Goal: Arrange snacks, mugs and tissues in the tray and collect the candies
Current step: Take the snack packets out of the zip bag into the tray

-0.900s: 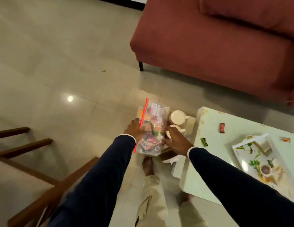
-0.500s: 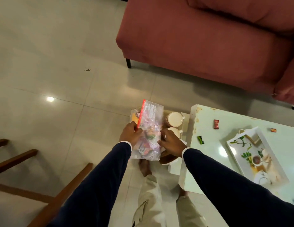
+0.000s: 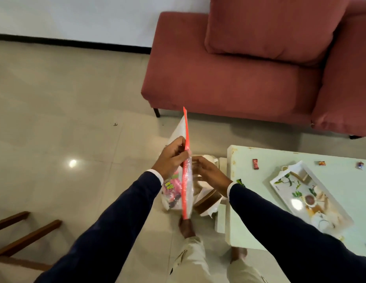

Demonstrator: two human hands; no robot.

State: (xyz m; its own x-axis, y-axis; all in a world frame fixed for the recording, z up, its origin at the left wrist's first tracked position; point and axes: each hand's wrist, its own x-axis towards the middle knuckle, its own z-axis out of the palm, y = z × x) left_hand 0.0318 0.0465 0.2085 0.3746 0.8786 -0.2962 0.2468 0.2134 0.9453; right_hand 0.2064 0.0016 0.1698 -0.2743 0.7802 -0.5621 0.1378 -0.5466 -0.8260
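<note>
Holding the clear zip bag (image 3: 179, 180) edge-on to us, we have its red zipper strip (image 3: 185, 170) running almost straight from twelve o'clock down to six o'clock, so the bag's long axis points away from our chest and its mouth faces up. Our left hand (image 3: 172, 158) sits at nine o'clock of the strip, fingers curled and pinched onto the near wall of plastic just beside the seal. Our right hand (image 3: 208, 172) lies at three o'clock of it, palm down, fingers bent loosely against the far wall; whether they truly grip the film there we cannot tell, since the bag hides the fingertips. Both wrists are level and both forearms converge on the bag from five and seven o'clock.

The bag hangs in the air over the floor, colourful snack packets (image 3: 172, 186) sagging in its lower half. The white table (image 3: 259, 201) lies at three o'clock, with the leaf-printed tray (image 3: 280, 180) further that way and loose candies (image 3: 255, 164) scattered near its far edge. We judge that the right hand, nearer the table, should lead the carry.
</note>
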